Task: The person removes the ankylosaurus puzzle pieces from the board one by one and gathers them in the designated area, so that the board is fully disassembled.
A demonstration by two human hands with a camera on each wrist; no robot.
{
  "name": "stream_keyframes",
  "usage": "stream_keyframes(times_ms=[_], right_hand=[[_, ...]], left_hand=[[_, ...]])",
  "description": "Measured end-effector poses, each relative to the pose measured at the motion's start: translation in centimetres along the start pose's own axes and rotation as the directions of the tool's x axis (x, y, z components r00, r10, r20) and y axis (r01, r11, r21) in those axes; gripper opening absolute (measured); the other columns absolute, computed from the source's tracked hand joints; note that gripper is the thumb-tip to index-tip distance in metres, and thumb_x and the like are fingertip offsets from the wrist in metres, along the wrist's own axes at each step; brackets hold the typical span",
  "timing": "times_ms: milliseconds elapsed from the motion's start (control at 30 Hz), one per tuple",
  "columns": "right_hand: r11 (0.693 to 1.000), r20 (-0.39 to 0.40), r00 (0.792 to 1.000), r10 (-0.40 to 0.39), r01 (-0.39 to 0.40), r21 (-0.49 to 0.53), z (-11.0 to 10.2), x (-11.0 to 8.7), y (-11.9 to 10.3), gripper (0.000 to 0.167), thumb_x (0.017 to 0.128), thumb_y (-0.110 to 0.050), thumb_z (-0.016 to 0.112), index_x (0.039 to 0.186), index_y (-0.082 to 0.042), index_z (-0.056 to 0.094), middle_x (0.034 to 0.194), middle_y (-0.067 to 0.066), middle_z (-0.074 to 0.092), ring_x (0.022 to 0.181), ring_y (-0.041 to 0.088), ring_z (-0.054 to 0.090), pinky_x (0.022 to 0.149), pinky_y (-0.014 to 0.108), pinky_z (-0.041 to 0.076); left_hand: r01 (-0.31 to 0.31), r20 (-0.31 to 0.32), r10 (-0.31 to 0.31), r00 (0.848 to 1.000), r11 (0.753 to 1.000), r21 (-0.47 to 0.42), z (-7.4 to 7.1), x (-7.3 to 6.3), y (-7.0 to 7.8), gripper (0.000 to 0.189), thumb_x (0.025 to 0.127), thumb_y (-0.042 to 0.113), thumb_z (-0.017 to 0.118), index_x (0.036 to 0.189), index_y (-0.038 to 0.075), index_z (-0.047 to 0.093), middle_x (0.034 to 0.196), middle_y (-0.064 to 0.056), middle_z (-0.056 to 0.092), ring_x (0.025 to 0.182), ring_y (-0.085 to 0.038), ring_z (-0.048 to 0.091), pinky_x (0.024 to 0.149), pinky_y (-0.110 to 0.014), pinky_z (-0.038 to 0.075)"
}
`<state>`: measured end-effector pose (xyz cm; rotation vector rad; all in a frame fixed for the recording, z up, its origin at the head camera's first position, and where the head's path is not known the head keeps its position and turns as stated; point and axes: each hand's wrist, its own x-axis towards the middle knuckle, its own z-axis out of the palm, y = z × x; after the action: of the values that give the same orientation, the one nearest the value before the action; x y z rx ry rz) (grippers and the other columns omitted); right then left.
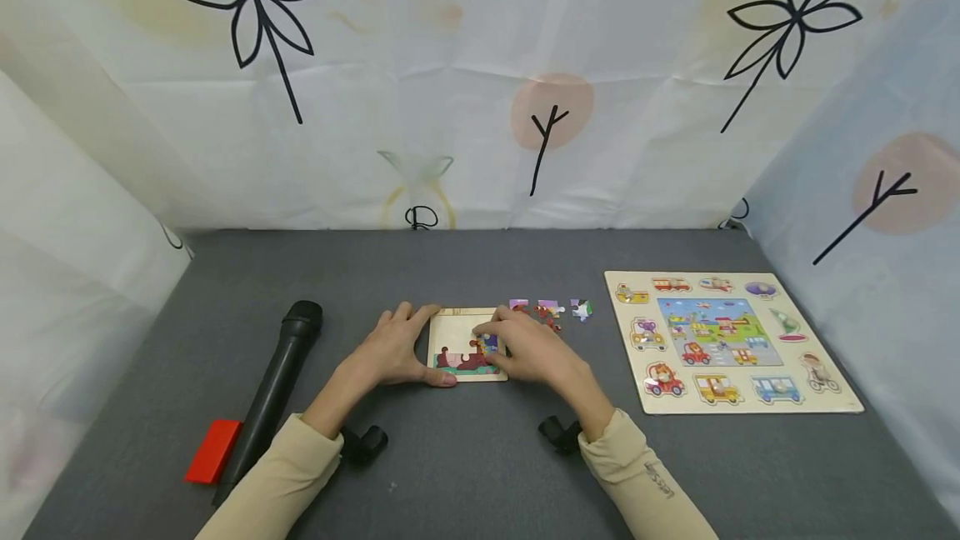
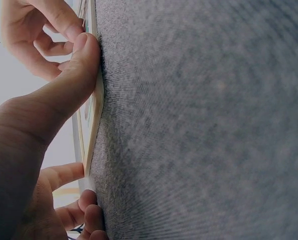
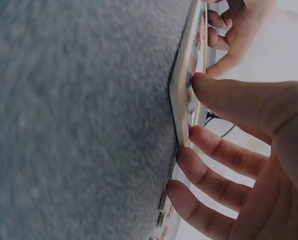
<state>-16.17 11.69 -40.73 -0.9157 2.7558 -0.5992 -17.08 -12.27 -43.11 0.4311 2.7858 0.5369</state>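
Observation:
A small wooden puzzle tray point(image 1: 457, 327) lies on the grey table, with several fitted pieces point(image 1: 462, 359) along its lower part. My left hand point(image 1: 397, 346) holds the tray's left side, its thumb at the near edge and its index finger at the far corner. Over the tray's right side, my right hand point(image 1: 528, 346) has thumb and index finger on a blue and yellow puzzle piece point(image 1: 491, 343), partly hidden by the fingers. In the right wrist view, the other fingertips point(image 3: 186, 155) rest by the tray's outer edge.
Loose puzzle pieces point(image 1: 581, 309) lie just beyond the right hand. A larger wooden vehicle puzzle board point(image 1: 633, 357) is at the right. On the left lie a black microphone point(image 1: 281, 373) and a red block point(image 1: 213, 452). A patterned white cloth point(image 1: 465, 107) hangs behind the table.

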Motion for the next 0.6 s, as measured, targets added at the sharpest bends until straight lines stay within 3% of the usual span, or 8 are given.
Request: stream_keyframes(times_ms=[333,600], right_hand=[[0.996,0.031,0.995,0.090,-0.090,0.001,0.21,0.34,-0.49,0.038,0.096,-0.014,0.072,0.133,-0.009,0.069,0.117,0.008,0.060,0.083,0.016,0.049,0.062,0.026,0.040],[0.994,0.028,0.994,0.104,-0.104,0.010,0.38,0.30,-0.48,0.033,0.096,-0.014,0.073,0.129,-0.012,0.071,0.114,0.007,0.059,0.086,0.016,0.048,0.064,0.027,0.042]], left_hand=[[0.001,-0.005,-0.001,1.000,1.000,0.001,-0.03,0.01,0.01,0.115,0.064,0.064,0.090,0.157,0.020,0.040,0.124,-0.018,0.052,0.100,-0.032,0.049,0.083,-0.052,0.052],[-0.004,-0.003,0.004,1.000,1.000,-0.001,0.07,0.04,-0.09,0.115,0.064,0.065,0.090,0.157,0.020,0.039,0.123,-0.017,0.052,0.098,-0.030,0.047,0.080,-0.049,0.051]])
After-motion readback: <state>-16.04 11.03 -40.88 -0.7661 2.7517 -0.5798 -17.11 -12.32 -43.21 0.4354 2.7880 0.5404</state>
